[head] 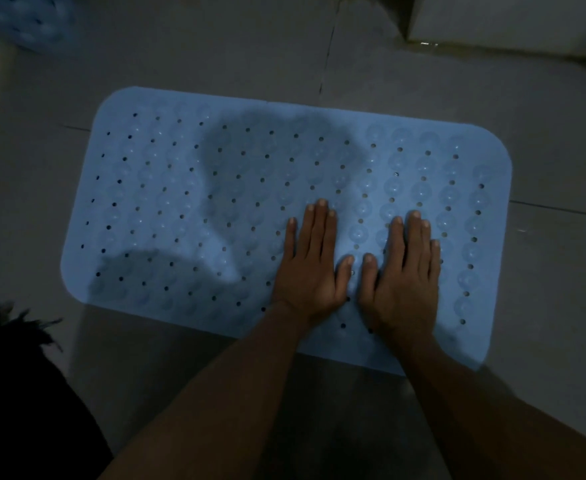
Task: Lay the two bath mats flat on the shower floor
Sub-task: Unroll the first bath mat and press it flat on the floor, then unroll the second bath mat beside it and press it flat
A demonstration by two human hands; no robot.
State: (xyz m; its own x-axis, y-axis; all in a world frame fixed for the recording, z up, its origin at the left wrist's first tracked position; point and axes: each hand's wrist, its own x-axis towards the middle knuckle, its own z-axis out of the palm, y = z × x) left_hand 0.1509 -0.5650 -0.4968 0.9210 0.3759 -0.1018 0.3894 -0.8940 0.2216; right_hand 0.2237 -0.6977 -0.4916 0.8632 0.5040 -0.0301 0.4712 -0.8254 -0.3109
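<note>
— So, the hands? 
— Left hand (310, 261) and right hand (402, 271) lie flat, fingers straight, pressing the blue mat's (187, 202) near right part.
— And the mat?
— Spread flat on the grey tiled floor (544, 98); a second blue mat (25, 22) lies far left, blurred.

A blurred pale-blue bumpy object (25, 20) is cropped at the top-left corner; hands hide part of the light-blue perforated rubber bath mat (215, 202).

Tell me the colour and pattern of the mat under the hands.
Light blue mat, dotted with small holes; head view.
</note>
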